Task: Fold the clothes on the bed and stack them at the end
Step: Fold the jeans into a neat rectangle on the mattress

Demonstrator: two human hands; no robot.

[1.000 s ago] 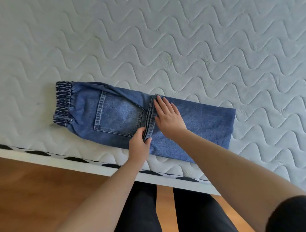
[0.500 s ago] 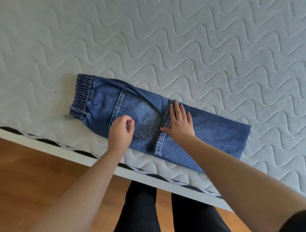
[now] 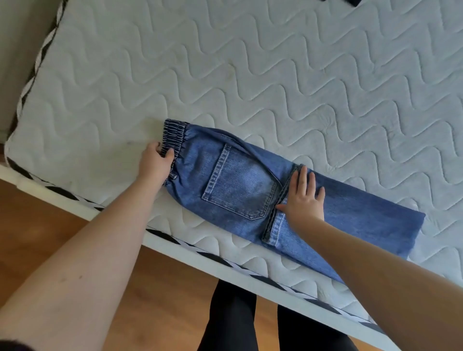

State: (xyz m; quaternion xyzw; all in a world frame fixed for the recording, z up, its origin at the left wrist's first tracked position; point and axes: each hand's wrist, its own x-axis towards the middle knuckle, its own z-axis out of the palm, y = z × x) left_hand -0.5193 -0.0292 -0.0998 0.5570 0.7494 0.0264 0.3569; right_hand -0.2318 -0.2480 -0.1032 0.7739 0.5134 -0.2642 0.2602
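A pair of blue jeans (image 3: 240, 185) lies folded lengthwise near the front edge of the white quilted mattress (image 3: 250, 75), with the legs doubled back so the hems reach just past the back pocket. My left hand (image 3: 156, 161) grips the dark elastic waistband (image 3: 175, 135) at the jeans' left end, thumb on top. My right hand (image 3: 302, 198) lies flat with straight fingers on the folded legs, right beside the hem edge.
The mattress edge with black-and-white piping (image 3: 225, 260) runs diagonally in front of me. Wooden floor (image 3: 50, 225) and my black-trousered legs (image 3: 233, 318) are below it. A dark item (image 3: 350, 2) peeks in at the top edge.
My left hand has moved left from the hem, across the pocket, to the waistband and taken hold of it. My right hand stays flat by the hem. The view has shifted left.
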